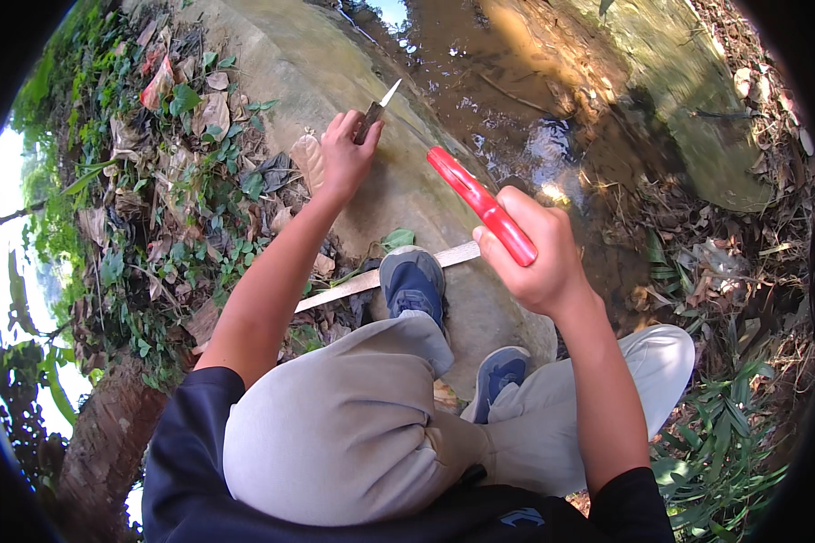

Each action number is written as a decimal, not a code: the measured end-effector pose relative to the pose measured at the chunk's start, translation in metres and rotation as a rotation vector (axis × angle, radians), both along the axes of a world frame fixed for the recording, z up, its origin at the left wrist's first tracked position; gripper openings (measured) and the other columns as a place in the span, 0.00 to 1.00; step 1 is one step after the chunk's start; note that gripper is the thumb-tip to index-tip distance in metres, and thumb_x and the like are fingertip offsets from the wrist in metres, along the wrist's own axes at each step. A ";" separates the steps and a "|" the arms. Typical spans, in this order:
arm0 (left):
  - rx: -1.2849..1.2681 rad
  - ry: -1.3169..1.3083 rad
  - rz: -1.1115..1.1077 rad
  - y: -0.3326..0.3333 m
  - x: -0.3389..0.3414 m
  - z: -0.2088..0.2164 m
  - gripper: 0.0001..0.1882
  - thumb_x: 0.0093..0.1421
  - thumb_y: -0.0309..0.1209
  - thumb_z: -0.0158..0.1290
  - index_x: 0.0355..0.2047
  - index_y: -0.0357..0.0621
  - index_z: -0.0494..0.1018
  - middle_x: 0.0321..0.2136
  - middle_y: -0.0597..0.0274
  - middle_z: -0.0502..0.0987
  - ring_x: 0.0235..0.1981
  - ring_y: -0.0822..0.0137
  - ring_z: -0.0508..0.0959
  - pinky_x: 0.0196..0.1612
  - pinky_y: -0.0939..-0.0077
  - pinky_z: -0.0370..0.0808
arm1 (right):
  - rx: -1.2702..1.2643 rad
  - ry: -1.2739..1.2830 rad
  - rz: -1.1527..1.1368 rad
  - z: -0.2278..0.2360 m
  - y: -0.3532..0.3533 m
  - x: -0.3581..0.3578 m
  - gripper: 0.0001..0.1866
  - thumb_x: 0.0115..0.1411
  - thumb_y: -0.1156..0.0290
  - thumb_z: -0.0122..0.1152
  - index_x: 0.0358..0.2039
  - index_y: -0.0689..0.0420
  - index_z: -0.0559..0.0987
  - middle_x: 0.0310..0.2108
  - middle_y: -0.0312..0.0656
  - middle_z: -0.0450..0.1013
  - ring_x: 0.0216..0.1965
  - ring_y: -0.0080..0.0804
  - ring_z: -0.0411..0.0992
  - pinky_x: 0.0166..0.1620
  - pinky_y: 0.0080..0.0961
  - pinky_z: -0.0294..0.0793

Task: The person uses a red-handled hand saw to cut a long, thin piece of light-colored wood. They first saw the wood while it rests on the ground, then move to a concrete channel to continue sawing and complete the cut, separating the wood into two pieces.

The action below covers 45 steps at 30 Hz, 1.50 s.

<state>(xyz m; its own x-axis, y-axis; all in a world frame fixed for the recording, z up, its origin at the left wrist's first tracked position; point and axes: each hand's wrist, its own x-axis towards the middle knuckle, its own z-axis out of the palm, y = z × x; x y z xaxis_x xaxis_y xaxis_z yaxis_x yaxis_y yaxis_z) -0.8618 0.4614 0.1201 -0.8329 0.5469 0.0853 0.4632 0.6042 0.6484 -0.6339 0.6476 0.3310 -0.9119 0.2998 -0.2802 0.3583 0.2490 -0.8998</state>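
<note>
My left hand (346,156) is closed around the dark handle of a small knife (390,94) above the flat rock. The knife's bright, pointed blade tilts up and to the right. In my right hand (543,258) is a long, red, handle-like object (482,204) with a dark slot toward its far end. Its exact kind is not clear. It slants toward the far left, apart from the knife. A pale, flat strip (362,281), like split wood or bamboo, lies across the rock by my left shoe (414,281), and its right end reaches my right hand.
I am squatting on a long, sloping rock (272,54). Shallow brown water (480,81) runs along its right side, with another mossy rock (706,136) beyond. Dry leaves and green plants (172,195) cover the left bank. A thick trunk (109,434) stands at the lower left.
</note>
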 end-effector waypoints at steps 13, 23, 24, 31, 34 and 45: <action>-0.088 0.074 -0.173 -0.004 0.004 0.001 0.13 0.57 0.41 0.64 0.30 0.46 0.75 0.26 0.60 0.72 0.31 0.56 0.74 0.36 0.62 0.64 | 0.008 0.004 -0.011 -0.008 -0.007 0.009 0.11 0.55 0.73 0.65 0.27 0.60 0.69 0.18 0.49 0.69 0.19 0.45 0.71 0.25 0.34 0.68; -0.143 0.103 -0.165 0.003 0.009 0.007 0.15 0.57 0.39 0.63 0.34 0.43 0.74 0.29 0.56 0.74 0.30 0.54 0.75 0.35 0.61 0.67 | 0.003 -0.007 -0.030 -0.010 -0.006 0.032 0.10 0.56 0.74 0.63 0.28 0.60 0.70 0.16 0.49 0.68 0.16 0.46 0.70 0.23 0.34 0.67; -0.147 0.106 -0.141 0.003 0.011 0.006 0.15 0.57 0.39 0.63 0.35 0.43 0.74 0.29 0.56 0.74 0.30 0.55 0.75 0.35 0.61 0.67 | 0.011 0.017 -0.022 -0.016 -0.011 0.022 0.10 0.56 0.74 0.63 0.28 0.60 0.69 0.16 0.50 0.68 0.17 0.47 0.70 0.23 0.35 0.67; -0.153 0.064 -0.082 0.001 0.017 0.002 0.15 0.58 0.39 0.61 0.39 0.44 0.75 0.34 0.59 0.74 0.36 0.55 0.75 0.44 0.61 0.67 | 0.003 -0.041 -0.062 0.044 0.009 0.056 0.09 0.55 0.75 0.65 0.26 0.59 0.71 0.14 0.42 0.67 0.14 0.33 0.68 0.21 0.29 0.65; -0.259 0.152 -0.097 -0.003 0.018 0.004 0.15 0.58 0.41 0.59 0.39 0.46 0.76 0.36 0.60 0.75 0.40 0.56 0.74 0.46 0.60 0.65 | -0.042 -0.019 -0.176 0.067 0.022 0.087 0.09 0.52 0.75 0.68 0.25 0.59 0.73 0.13 0.35 0.67 0.13 0.21 0.65 0.20 0.22 0.62; -0.029 -0.648 -0.101 -0.011 0.036 0.053 0.16 0.67 0.44 0.51 0.40 0.42 0.69 0.29 0.52 0.75 0.34 0.50 0.76 0.42 0.55 0.69 | -0.064 0.052 -0.241 0.053 0.010 0.110 0.12 0.50 0.74 0.70 0.24 0.60 0.73 0.14 0.36 0.68 0.14 0.24 0.66 0.21 0.21 0.64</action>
